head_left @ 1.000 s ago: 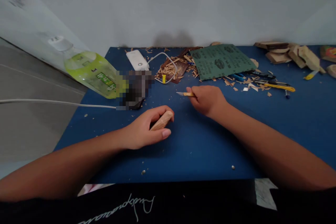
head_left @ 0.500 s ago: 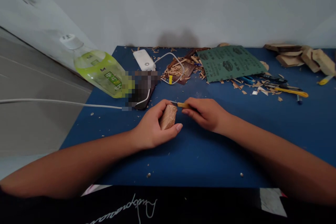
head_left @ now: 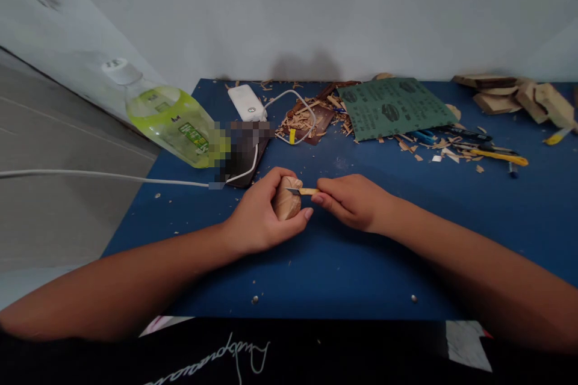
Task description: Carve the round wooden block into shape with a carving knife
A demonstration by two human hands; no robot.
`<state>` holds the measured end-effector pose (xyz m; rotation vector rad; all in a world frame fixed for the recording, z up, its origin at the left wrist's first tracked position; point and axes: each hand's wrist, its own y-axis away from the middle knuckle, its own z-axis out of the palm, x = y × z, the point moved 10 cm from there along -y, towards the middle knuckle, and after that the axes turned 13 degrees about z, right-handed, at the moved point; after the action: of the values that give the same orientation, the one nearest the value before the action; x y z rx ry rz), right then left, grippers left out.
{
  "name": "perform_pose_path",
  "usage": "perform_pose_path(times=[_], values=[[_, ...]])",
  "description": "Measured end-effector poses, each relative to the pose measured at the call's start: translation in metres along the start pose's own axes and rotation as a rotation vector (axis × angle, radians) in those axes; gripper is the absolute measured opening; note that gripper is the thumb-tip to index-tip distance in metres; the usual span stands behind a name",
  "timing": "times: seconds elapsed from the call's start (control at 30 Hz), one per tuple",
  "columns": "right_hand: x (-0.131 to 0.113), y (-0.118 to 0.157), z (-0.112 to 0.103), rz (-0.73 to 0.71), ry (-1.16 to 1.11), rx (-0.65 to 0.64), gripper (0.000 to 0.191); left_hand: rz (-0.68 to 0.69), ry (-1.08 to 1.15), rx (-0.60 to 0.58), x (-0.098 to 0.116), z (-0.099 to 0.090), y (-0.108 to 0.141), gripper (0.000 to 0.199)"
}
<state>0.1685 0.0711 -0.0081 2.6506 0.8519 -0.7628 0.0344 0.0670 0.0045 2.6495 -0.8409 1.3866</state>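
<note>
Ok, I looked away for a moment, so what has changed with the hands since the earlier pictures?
The right hand has moved left, bringing the small knife up against the wood block held in the left hand. Neither was let go. The sandpaper and white power bank stayed where they lay.

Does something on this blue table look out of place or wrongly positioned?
Yes. The green plastic bottle lies on its side at the left edge of the blue table. Its capped neck appears to stick out past the edge above the grey floor, so it looks poorly placed.
</note>
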Motion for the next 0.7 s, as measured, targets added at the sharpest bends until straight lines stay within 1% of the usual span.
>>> perform_pose_path(times=[0.1,0.2,0.27,0.33,0.37,0.4,0.47,0.57,0.6,0.63,0.7], values=[[0.002,-0.001,0.002,0.069,0.110,-0.005,0.050,-0.037,-0.050,0.010,-0.004,-0.001,0.001,0.054],[0.010,-0.004,0.002,0.148,0.238,-0.015,0.048,-0.065,-0.078,0.007,-0.006,-0.002,0.003,0.053],[0.025,-0.008,-0.003,0.255,0.311,-0.007,0.047,-0.058,-0.071,0.005,-0.003,-0.003,0.005,0.052],[0.046,-0.011,-0.015,0.408,0.365,0.036,0.047,-0.029,-0.025,-0.004,0.002,-0.003,0.006,0.050],[0.053,-0.011,-0.022,0.456,0.374,0.072,0.048,-0.011,0.010,-0.008,0.004,-0.004,0.007,0.049],[0.055,-0.011,-0.027,0.452,0.357,0.113,0.048,0.005,0.048,-0.011,0.006,-0.004,0.007,0.048],[0.049,-0.011,-0.031,0.349,0.222,0.168,0.046,0.017,0.124,-0.013,0.006,-0.004,0.006,0.046],[0.036,-0.010,-0.025,0.169,-0.087,0.188,0.030,0.004,0.252,-0.022,0.000,0.001,0.003,0.045],[0.034,-0.010,-0.022,0.122,-0.155,0.207,0.024,0.001,0.302,-0.028,-0.002,0.004,0.002,0.046],[0.033,-0.010,-0.021,0.079,-0.194,0.236,0.021,0.002,0.345,-0.031,-0.004,0.006,0.001,0.046],[0.036,-0.012,-0.022,0.028,-0.242,0.317,0.022,0.007,0.394,-0.039,-0.007,0.010,0.001,0.047]])
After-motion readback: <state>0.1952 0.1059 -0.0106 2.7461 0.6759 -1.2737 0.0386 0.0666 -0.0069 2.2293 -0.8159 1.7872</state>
